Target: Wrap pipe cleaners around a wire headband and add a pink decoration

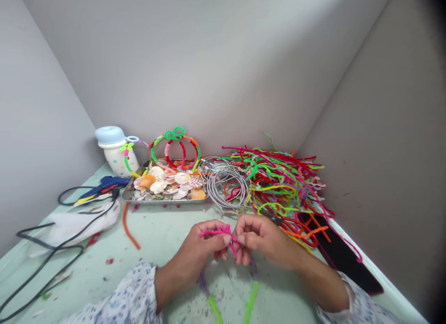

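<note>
Fingers and thumb of my left hand (210, 243) are pinched on a bent pink pipe cleaner (225, 229) shaped into small loops. Close beside it, my right hand (261, 238) pinches the same pink pipe cleaner near its middle. Below both hands hangs a band wrapped in purple and green pipe cleaner (250, 301), its two sides running down toward me. Where the pink piece meets the band is hidden behind my fingers.
A metal tray (167, 201) of seashells (158, 185) holds finished-looking hoops (199, 152). Coiled grey wire (226, 184) and a heap of pipe cleaners (278, 175) lie right. A white bottle (116, 157), blue-handled tool (104, 184), black cable (69, 244) and orange pipe cleaner (128, 229) sit left.
</note>
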`<action>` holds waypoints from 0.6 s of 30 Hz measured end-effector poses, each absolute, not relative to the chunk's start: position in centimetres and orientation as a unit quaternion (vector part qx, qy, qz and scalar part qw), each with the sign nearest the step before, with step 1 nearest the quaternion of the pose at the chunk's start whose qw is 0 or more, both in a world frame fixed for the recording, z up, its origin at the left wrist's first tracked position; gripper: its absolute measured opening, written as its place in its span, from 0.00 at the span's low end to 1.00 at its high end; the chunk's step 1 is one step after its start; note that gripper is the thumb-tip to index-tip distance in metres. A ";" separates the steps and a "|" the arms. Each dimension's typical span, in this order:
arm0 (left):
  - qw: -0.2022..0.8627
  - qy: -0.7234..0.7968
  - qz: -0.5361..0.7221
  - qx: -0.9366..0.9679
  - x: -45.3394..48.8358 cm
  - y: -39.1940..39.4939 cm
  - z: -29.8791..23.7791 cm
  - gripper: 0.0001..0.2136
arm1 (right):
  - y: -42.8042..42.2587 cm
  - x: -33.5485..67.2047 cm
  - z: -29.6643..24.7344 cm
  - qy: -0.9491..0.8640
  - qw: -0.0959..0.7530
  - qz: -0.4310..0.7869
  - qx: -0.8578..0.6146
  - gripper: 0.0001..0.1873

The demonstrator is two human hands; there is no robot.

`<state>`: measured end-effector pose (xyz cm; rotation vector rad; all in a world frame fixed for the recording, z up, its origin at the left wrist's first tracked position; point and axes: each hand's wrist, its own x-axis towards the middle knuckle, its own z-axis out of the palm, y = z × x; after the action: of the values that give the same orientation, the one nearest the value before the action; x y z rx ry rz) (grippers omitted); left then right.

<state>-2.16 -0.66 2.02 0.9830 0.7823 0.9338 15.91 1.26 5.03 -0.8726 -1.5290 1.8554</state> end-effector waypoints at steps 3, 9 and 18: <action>0.715 0.348 0.420 0.438 -2.3 -0.6 1.9 0.05 | 1.3 15.8 5.1 -0.572 0.293 0.690 -0.334 0.09; 0.698 0.367 0.425 0.444 -2.3 -0.6 2.2 0.05 | 0.8 15.6 5.2 -0.606 0.297 0.642 -0.364 0.10; 0.721 0.360 0.459 0.373 -2.0 -0.4 3.0 0.05 | 0.9 17.1 5.1 -0.915 0.311 0.031 -0.254 0.19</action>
<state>-2.02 -0.35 2.98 0.8248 0.7963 1.0147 17.15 0.88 5.10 -0.6702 -2.4171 0.0815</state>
